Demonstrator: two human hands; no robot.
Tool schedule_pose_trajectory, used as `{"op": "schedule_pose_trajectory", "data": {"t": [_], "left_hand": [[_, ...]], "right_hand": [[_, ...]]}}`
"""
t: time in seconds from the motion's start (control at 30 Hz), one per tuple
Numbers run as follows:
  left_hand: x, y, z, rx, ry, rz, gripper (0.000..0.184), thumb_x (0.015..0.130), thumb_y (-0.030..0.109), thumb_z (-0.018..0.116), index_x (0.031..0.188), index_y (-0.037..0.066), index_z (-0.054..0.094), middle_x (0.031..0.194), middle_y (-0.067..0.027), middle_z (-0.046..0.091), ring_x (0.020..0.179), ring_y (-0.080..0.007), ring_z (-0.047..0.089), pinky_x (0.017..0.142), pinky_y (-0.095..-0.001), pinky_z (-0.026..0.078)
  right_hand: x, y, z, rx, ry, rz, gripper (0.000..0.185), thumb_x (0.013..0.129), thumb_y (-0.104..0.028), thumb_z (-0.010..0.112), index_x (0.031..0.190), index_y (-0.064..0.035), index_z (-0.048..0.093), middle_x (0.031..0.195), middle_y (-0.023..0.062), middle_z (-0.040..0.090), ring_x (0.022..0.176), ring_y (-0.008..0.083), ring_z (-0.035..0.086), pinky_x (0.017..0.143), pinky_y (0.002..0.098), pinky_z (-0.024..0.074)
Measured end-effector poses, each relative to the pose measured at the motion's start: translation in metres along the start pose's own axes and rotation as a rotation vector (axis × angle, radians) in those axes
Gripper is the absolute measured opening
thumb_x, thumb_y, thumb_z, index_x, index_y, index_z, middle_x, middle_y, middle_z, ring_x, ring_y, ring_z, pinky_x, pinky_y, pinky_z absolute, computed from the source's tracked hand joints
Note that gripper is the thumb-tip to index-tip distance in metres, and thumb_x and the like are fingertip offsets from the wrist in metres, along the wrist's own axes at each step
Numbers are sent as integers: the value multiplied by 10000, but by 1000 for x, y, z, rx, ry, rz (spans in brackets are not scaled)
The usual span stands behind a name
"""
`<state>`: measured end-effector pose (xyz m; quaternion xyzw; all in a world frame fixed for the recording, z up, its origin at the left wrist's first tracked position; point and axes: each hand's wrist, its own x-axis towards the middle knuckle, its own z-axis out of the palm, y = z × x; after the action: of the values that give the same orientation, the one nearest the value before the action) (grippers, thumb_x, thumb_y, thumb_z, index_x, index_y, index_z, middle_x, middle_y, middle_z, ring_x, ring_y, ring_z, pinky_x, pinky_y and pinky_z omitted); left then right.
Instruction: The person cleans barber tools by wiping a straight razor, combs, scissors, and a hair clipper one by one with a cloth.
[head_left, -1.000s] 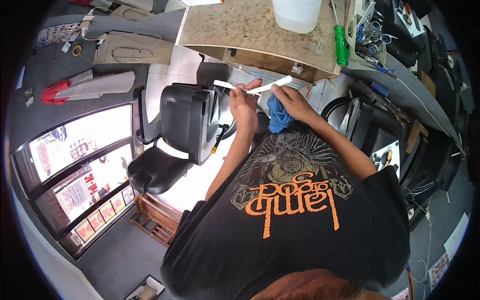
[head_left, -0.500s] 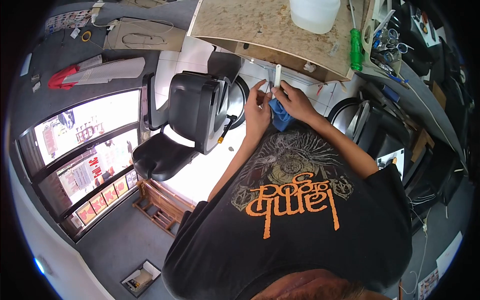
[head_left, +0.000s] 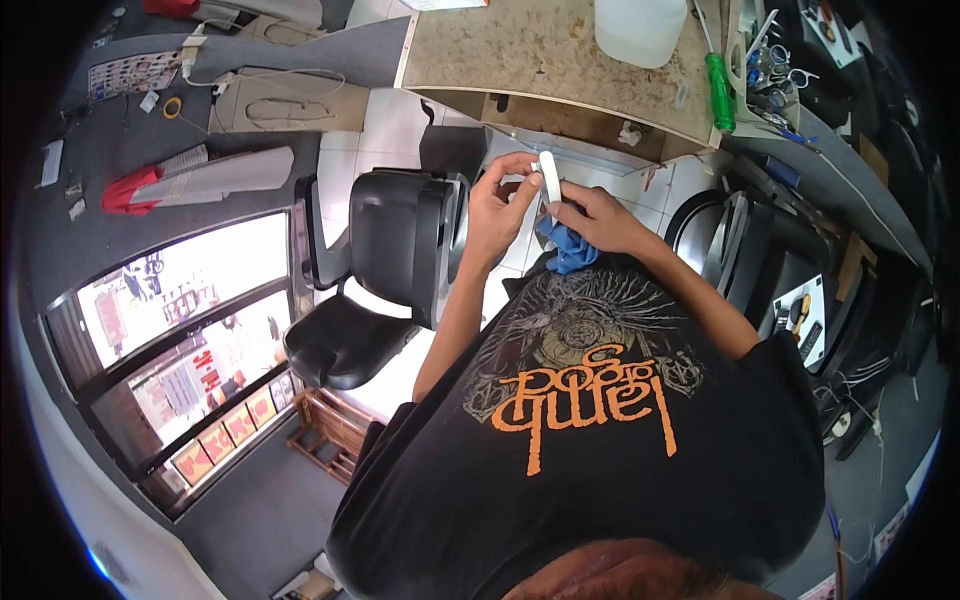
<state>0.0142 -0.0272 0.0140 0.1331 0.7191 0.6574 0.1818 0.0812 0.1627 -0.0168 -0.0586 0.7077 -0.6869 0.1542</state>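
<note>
A slim white tool (head_left: 550, 178), curved like a razor handle, stands upright between my hands; its exact kind is not clear. My left hand (head_left: 498, 210) pinches its upper end between thumb and bent fingers. Lower down, my right hand (head_left: 603, 220) is closed around the tool's lower part, with a crumpled blue cloth (head_left: 568, 248) bunched beneath its fingers. The cloth hangs just in front of my black shirt (head_left: 600, 480). What lies between my right fingers and palm is partly hidden.
Ahead is a worn wooden counter (head_left: 500, 50) with a whitish plastic container (head_left: 640, 30) and a green-handled screwdriver (head_left: 720, 95). Scissors (head_left: 775, 75) fill a holder at the right. Black barber chairs (head_left: 390, 230) stand to the left and right. A wooden bench (head_left: 335, 430) is at lower left.
The white tool has tilted and now leans toward my left hand, whose fingers have closed in on its upper end. The blue cloth bunches differently. My view has shifted slightly.
</note>
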Motion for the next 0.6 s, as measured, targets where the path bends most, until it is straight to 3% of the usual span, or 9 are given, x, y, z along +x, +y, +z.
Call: {"op": "schedule_pose_trajectory", "data": {"t": [0.13, 0.23, 0.3, 0.37, 0.5, 0.6], "left_hand": [[-2, 4, -15, -55, -23, -65, 202, 969, 24, 703, 1148, -6, 615, 1117, -53, 663, 1035, -106, 619, 923, -269, 514], [-2, -8, -27, -162, -60, -50, 219, 956, 17, 716, 1150, -1, 616, 1076, -49, 654, 1019, -111, 621, 917, -279, 518], [2, -21, -36, -207, -74, 19, 250, 944, 3, 721, 1168, -16, 611, 1000, -56, 635, 860, -116, 617, 746, -254, 536], [1, -33, -43, -335, -144, -68, 300, 957, 49, 724, 1219, -22, 595, 981, -42, 622, 825, -116, 609, 729, -264, 513], [-3, -48, -58, -376, -243, -237, 213, 982, 132, 717, 1121, -25, 683, 997, -44, 676, 800, -109, 601, 723, -272, 492], [4, -66, -66, -703, -104, -315, 184, 1006, 143, 694, 1121, 1, 715, 969, -34, 712, 845, -98, 632, 782, -262, 521]], "right_hand": [[3, -5, 24, -46, 109, -18, 254, 1035, -271, 587, 1049, -17, 601, 710, 87, 563, 665, 150, 506, 643, 338, 443], [5, 0, 34, -65, 108, 46, 277, 1043, -299, 580, 1059, -25, 606, 734, 113, 600, 675, 166, 543, 649, 345, 454], [6, 1, 41, -94, 145, 35, 306, 1046, -333, 586, 1076, -30, 608, 764, 126, 629, 694, 177, 574, 660, 350, 467], [5, -6, 50, -110, 162, 47, 319, 1044, -347, 590, 1082, -31, 607, 773, 124, 636, 700, 182, 584, 665, 354, 472], [4, -15, 69, -172, 174, 88, 354, 1044, -382, 589, 1082, -35, 644, 782, 131, 647, 698, 197, 588, 671, 361, 477], [-6, -20, 77, -154, 111, 284, 355, 1047, -364, 602, 1103, -22, 682, 777, 44, 632, 736, 115, 545, 682, 295, 462]]}}
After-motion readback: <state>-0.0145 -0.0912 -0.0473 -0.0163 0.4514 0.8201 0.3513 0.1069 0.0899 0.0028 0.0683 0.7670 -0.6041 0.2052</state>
